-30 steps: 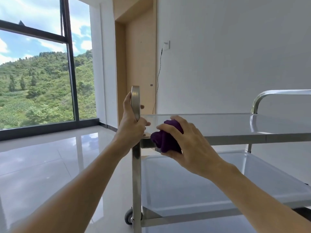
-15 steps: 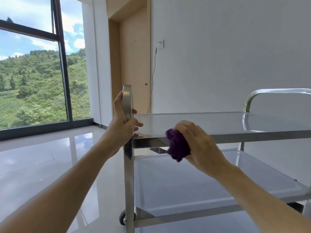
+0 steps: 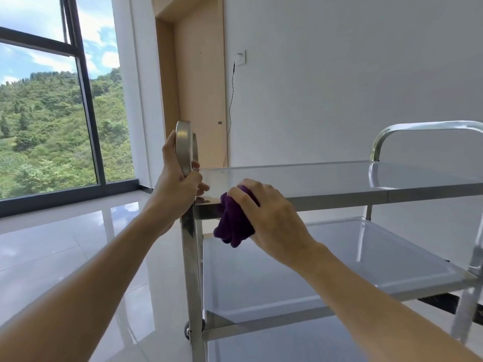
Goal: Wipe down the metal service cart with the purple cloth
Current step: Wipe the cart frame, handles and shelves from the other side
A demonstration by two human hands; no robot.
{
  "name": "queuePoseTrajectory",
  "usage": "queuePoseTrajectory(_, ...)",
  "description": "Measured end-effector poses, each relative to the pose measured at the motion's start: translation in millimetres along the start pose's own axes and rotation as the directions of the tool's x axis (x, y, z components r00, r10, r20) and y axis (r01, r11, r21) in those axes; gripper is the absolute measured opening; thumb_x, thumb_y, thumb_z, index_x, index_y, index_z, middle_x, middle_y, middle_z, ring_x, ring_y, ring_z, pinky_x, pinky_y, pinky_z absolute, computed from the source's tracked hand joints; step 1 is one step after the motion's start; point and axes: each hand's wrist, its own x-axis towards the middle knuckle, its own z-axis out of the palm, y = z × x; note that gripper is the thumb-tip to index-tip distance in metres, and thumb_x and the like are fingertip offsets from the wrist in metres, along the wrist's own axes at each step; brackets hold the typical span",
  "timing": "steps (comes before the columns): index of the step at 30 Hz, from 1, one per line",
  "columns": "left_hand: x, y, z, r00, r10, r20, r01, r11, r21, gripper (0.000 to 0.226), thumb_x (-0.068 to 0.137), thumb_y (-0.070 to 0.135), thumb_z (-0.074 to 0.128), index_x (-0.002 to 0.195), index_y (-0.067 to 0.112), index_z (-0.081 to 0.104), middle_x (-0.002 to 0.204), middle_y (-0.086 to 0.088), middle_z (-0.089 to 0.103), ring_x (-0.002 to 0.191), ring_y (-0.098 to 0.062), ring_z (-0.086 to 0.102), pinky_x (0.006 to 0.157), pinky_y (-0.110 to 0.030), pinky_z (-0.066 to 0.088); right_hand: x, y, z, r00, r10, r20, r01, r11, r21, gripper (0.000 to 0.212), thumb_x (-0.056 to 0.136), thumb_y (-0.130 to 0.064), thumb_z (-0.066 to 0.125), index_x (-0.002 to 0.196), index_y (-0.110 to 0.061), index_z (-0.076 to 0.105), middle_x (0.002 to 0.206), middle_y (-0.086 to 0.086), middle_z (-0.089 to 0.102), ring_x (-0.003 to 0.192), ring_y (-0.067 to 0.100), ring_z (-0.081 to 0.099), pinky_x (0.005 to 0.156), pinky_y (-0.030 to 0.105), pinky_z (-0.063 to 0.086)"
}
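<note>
I hold the curved steel handle (image 3: 186, 147) of the shiny metal service cart (image 3: 339, 178) with my left hand (image 3: 173, 189), fingers wrapped around it, so the cart does not roll. My right hand (image 3: 271, 220) grips the bunched purple cloth (image 3: 231, 226) against the front rim of the top shelf, near the left corner post. I think firm pressure along the rim is best.

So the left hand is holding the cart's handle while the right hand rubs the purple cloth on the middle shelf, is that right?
Not quite. In the head view the right hand presses the purple cloth against the top shelf's front edge, not the middle shelf. The left hand does grip the cart's handle.
</note>
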Motion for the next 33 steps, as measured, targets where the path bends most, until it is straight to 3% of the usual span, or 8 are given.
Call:
queuePoseTrajectory(5,2,-3,-8,1.000,0.021,0.007,-0.022,0.999,0.049,0.080,0.096,-0.005,0.042,0.150,0.042,0.006,0.104,0.003,0.049,0.086,-0.022,0.070,0.074,-0.033,0.060,-32,57,-29,1.000,-0.013,-0.011,0.012,0.996,-0.085,0.037,0.083,-0.011,0.066,0.120,-0.005,0.061,0.120,0.015,0.063,0.095,0.032,0.066,0.079,0.041,0.059)
queuePoseTrajectory(11,3,-3,-2,0.999,0.036,0.012,-0.037,0.994,0.105,0.079,0.096,-0.004,0.044,0.149,0.040,0.006,0.103,0.011,0.049,0.084,-0.018,0.069,0.067,-0.023,0.055,-63,104,-65,0.988,0.150,0.045,-0.144,0.983,-0.117,0.062,0.069,0.006,0.080,0.119,-0.015,0.050,0.104,0.015,0.066,0.077,0.036,0.067,0.064,0.044,0.058)
queuePoseTrajectory(18,5,-2,-18,0.996,-0.047,-0.078,0.067,0.958,0.278,0.079,0.096,0.004,0.048,0.153,0.032,0.001,0.109,0.002,0.043,0.090,-0.024,0.053,0.061,-0.030,0.051,-45,78,-55,0.978,0.192,0.079,-0.184,0.978,-0.102,0.051,0.067,0.004,0.084,0.114,-0.004,0.066,0.098,0.013,0.067,0.072,0.034,0.065,0.070,0.040,0.055)
queuePoseTrajectory(21,-2,11,-29,0.987,0.068,-0.145,0.040,0.774,0.632,0.087,0.084,-0.004,0.060,0.153,0.020,0.014,0.133,-0.012,0.029,0.103,-0.038,0.047,0.074,-0.049,0.055,-35,61,-46,0.982,0.175,0.069,-0.165,0.978,-0.124,0.051,0.068,0.001,0.084,0.115,-0.005,0.066,0.095,0.014,0.065,0.073,0.033,0.064,0.074,0.042,0.056)
queuePoseTrajectory(23,-10,16,-25,0.957,0.291,0.009,-0.163,0.511,0.844,0.086,0.076,-0.005,0.069,0.150,0.012,0.029,0.145,-0.020,0.028,0.121,-0.045,0.043,0.096,-0.053,0.048,-29,48,-39,0.983,0.172,0.068,-0.162,0.978,-0.131,0.052,0.070,-0.002,0.083,0.118,-0.007,0.064,0.096,0.014,0.064,0.076,0.033,0.063,0.077,0.046,0.055)
queuePoseTrajectory(25,-21,19,-7,0.935,0.314,0.161,-0.286,0.405,0.868,0.074,0.081,0.005,0.070,0.147,0.009,0.038,0.151,-0.019,0.031,0.133,-0.039,0.039,0.111,-0.052,0.034,-23,38,-35,0.983,0.157,0.095,-0.145,0.981,-0.128,0.052,0.075,-0.007,0.080,0.124,-0.011,0.061,0.101,0.012,0.063,0.081,0.031,0.063,0.081,0.047,0.054)
queuePoseTrajectory(30,-44,16,57,0.951,0.107,0.291,-0.293,0.621,0.727,0.046,0.102,0.037,0.042,0.145,0.022,0.042,0.150,0.003,0.040,0.133,-0.022,0.042,0.113,-0.041,0.030,-30,46,-50,0.987,0.058,0.150,-0.041,0.993,-0.113,0.057,0.080,-0.010,0.075,0.129,-0.023,0.050,0.113,0.007,0.062,0.087,0.028,0.061,0.079,0.040,0.053)
queuePoseTrajectory(33,-51,7,72,0.935,0.123,0.334,-0.339,0.587,0.735,0.046,0.103,0.047,0.028,0.144,0.033,0.041,0.145,0.012,0.047,0.131,-0.017,0.043,0.113,-0.044,0.027,-66,78,-78,0.986,0.118,0.115,-0.101,0.984,-0.145,0.057,0.079,-0.010,0.072,0.126,-0.025,0.045,0.118,0.007,0.061,0.094,0.029,0.061,0.081,0.040,0.053)
